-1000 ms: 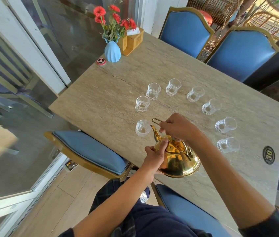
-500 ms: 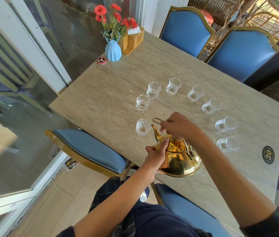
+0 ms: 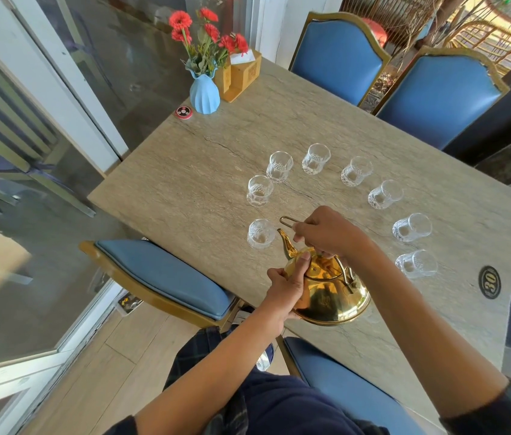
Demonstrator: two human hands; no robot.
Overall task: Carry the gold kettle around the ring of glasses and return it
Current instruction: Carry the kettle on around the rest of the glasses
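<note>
The gold kettle (image 3: 329,293) hangs tilted just above the near edge of the stone table (image 3: 191,171), its spout aimed at the nearest-left glass (image 3: 259,233). My right hand (image 3: 329,233) grips the kettle's thin wire handle from above. My left hand (image 3: 285,287) presses against the kettle's left side, thumb on the lid. Several clear cut glasses form an arc from that glass round past the far glass (image 3: 316,158) to the right-hand glass (image 3: 416,264).
A blue vase with red flowers (image 3: 204,92), a wooden napkin box (image 3: 241,73) and a small red call button (image 3: 183,112) stand at the far left corner. Blue chairs (image 3: 338,54) surround the table. A black "30" badge (image 3: 490,282) sits near the right edge.
The kettle and both hands have shifted very slightly; the spout stays beside the nearest-left glass. Both grips are unchanged.
</note>
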